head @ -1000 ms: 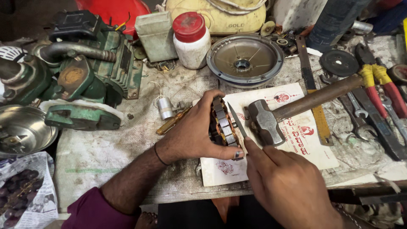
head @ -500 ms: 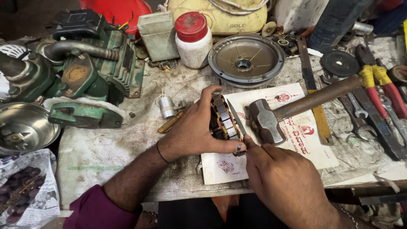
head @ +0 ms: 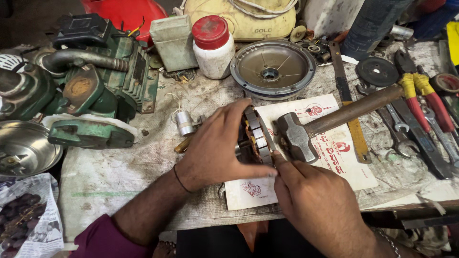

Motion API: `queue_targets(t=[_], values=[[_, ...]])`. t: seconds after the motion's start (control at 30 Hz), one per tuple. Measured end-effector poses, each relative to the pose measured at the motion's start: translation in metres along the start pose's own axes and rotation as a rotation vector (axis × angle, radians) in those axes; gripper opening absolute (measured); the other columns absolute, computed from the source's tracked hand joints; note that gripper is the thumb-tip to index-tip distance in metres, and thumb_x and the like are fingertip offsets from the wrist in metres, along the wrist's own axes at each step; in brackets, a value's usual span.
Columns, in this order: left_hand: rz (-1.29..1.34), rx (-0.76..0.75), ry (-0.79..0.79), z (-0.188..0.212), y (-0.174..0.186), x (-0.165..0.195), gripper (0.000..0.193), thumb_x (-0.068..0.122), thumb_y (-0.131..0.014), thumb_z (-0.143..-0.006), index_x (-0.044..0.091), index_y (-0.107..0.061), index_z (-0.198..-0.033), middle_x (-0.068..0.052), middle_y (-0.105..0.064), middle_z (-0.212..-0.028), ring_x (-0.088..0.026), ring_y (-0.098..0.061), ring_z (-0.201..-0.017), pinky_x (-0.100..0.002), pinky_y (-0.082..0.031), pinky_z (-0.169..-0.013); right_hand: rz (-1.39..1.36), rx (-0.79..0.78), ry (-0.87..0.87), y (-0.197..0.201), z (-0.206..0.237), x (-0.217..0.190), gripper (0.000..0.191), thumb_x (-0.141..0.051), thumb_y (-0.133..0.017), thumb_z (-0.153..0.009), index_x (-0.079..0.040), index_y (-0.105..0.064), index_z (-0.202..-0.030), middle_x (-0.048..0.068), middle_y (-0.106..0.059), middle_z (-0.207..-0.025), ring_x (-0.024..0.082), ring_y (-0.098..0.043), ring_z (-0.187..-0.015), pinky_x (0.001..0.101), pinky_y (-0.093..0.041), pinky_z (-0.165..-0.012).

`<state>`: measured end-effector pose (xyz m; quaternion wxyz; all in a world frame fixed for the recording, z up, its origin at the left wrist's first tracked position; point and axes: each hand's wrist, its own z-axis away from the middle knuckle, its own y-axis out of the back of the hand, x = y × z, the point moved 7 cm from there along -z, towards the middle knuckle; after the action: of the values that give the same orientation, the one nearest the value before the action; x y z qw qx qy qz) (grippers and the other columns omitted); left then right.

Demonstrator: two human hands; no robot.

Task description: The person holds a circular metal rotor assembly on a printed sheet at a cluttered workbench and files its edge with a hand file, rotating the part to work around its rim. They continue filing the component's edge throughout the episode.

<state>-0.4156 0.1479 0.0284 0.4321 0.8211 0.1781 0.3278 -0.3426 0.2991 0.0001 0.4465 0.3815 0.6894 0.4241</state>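
Note:
My left hand (head: 217, 148) grips a round motor stator (head: 253, 136) with copper windings, holding it on edge over a white printed sheet (head: 334, 157) on the workbench. My right hand (head: 315, 205) is at the stator's lower right rim, fingertips pinched against it; whether they hold a small part is hidden. A hammer (head: 330, 122) with a steel head and wooden handle lies on the sheet just right of the stator, touching neither hand.
A green motor pump (head: 91, 81) sits at the left, a steel bowl (head: 24, 148) below it. A round end cover (head: 272, 69), a white jar with red lid (head: 213, 45), a small capacitor (head: 184, 123), pliers (head: 420, 93) and spanners (head: 401, 126) lie around.
The view has shifted slightly. Both hands stay on the stator, the right fingertips still working at its lower rim. The hammer has not moved.

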Motion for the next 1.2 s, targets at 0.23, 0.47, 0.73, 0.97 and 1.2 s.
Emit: queue_targets(t=[0.23,0.47,0.73,0.97,1.2], values=[[0.133,-0.141,0.172,0.0,-0.007,-0.005,0.131,0.052,-0.094,-0.056,0.001,-0.023,-0.153,-0.031,-0.055,-0.137,-0.046,-0.062,-0.121,-0.048,-0.051,-0.104,-0.017,0.001,0.01,0.003,0.008,-0.002,0.042,-0.018,-0.068,-0.082,-0.007,-0.071,-0.122,0.012,-0.073,-0.078,0.032,-0.072,-0.057,0.0441,-0.058,-0.052],[0.255,-0.189,0.25,-0.001,-0.011,-0.008,0.127,0.052,-0.09,-0.059,0.002,-0.021,-0.154,-0.026,-0.063,-0.129,-0.039,-0.068,-0.117,-0.044,-0.053,-0.105,0.035,-0.015,0.037,0.003,0.026,0.007,0.041,-0.022,-0.072,-0.082,-0.01,-0.074,-0.122,0.011,-0.072,-0.073,0.033,-0.07,-0.057,0.0453,-0.057,-0.052],[0.303,-0.215,0.231,-0.008,-0.02,-0.001,0.125,0.052,-0.091,-0.06,0.002,-0.024,-0.153,-0.024,-0.065,-0.128,-0.037,-0.069,-0.119,-0.042,-0.053,-0.105,0.049,0.023,0.106,0.021,0.025,0.004,0.042,-0.018,-0.07,-0.081,-0.005,-0.074,-0.121,0.01,-0.071,-0.072,0.03,-0.069,-0.054,0.0433,-0.057,-0.053],[0.275,-0.217,0.213,-0.007,-0.018,-0.005,0.126,0.051,-0.092,-0.06,0.002,-0.022,-0.153,-0.026,-0.063,-0.128,-0.038,-0.069,-0.117,-0.043,-0.053,-0.104,0.074,-0.014,0.113,0.011,0.028,0.007,0.043,-0.024,-0.07,-0.087,-0.008,-0.073,-0.126,0.006,-0.07,-0.07,0.026,-0.069,-0.056,0.0419,-0.057,-0.057],[0.279,-0.204,0.171,-0.003,-0.021,-0.005,0.125,0.052,-0.093,-0.063,0.001,-0.023,-0.152,-0.025,-0.062,-0.13,-0.038,-0.066,-0.12,-0.043,-0.052,-0.106,0.061,0.074,0.119,0.003,0.042,0.015,0.044,-0.029,-0.071,-0.084,-0.009,-0.074,-0.123,0.009,-0.07,-0.073,0.026,-0.069,-0.057,0.0419,-0.057,-0.058]])
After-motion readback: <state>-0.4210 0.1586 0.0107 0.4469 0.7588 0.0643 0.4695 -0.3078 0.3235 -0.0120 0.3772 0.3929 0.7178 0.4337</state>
